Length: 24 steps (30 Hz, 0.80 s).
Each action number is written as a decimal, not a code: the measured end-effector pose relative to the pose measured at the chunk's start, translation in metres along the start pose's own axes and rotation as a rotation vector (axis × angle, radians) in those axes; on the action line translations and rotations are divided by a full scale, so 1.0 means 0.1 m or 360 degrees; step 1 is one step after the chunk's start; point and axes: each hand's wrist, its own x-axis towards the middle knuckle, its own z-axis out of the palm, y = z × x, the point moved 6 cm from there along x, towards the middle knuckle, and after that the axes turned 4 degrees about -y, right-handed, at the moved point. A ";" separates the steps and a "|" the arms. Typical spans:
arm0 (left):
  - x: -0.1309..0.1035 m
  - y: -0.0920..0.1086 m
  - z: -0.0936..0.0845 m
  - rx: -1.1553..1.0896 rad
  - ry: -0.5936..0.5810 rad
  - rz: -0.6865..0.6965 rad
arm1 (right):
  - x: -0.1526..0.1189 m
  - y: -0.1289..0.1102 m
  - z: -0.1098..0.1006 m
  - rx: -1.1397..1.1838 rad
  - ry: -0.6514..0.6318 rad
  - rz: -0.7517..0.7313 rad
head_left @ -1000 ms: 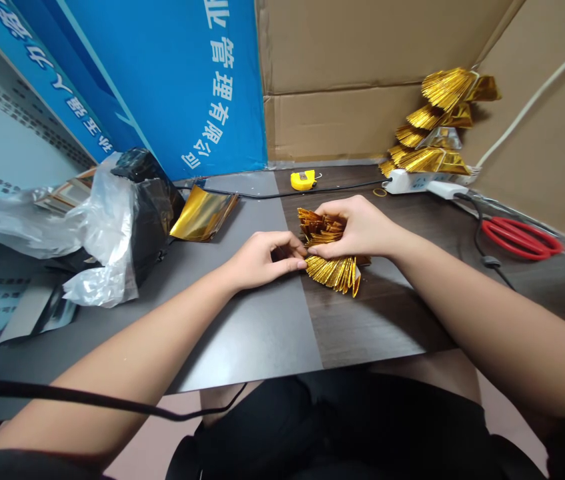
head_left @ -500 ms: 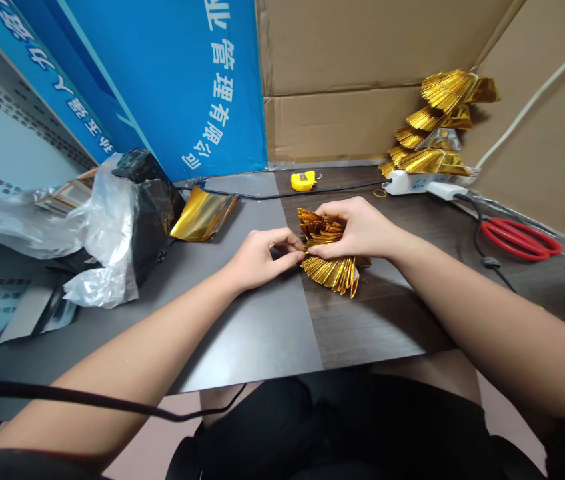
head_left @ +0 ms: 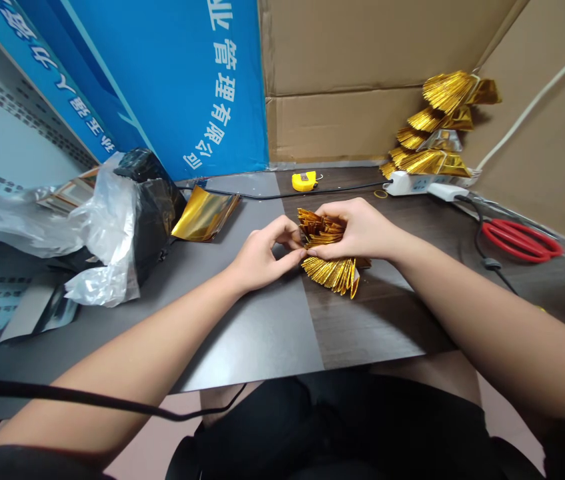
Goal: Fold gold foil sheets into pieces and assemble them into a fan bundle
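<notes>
A thick bundle of folded gold foil paper rests on the dark wood part of the table, its pleated edges fanned out toward me. My right hand is wrapped over its right side, with thumb and fingers closed round the middle. At the bundle's left edge, my left hand curls in, its thumb and fingertips bent against the foil close to my right thumb. What exactly the left fingertips pinch is partly hidden by the folds.
Gold foil sheets lie left, beside a black and clear plastic bag. Behind are a yellow tape measure, a rubber band and a power strip. Stacked gold bundles and red-handled scissors are right.
My left index finger has lifted slightly and bent more over the bundle's left edge. The thumb stays low there. My right hand and the bundle have hardly moved.
</notes>
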 end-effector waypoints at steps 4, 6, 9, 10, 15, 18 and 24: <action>0.00 0.00 0.00 0.0017 0.0005 0.0007 | 0.00 0.01 0.00 0.0011 -0.0008 -0.0002; -0.01 0.00 0.01 0.0018 0.0006 0.0018 | 0.00 0.01 0.00 0.0003 -0.0013 -0.0010; -0.01 0.02 0.02 0.0005 0.0018 0.0062 | 0.00 0.00 0.00 -0.0017 -0.0013 -0.0024; -0.01 0.02 0.02 -0.0002 0.0021 0.0076 | 0.00 0.00 -0.01 -0.0016 -0.0017 -0.0021; -0.02 0.01 0.04 -0.0047 0.0034 0.0079 | -0.01 -0.01 -0.01 -0.0002 -0.0049 0.0022; -0.02 0.00 0.04 -0.0057 0.0028 0.0037 | -0.01 -0.02 -0.01 -0.0059 -0.0038 0.0017; -0.02 -0.01 -0.02 -0.0093 -0.0009 -0.0087 | -0.01 0.02 -0.01 -0.0059 -0.0011 0.0048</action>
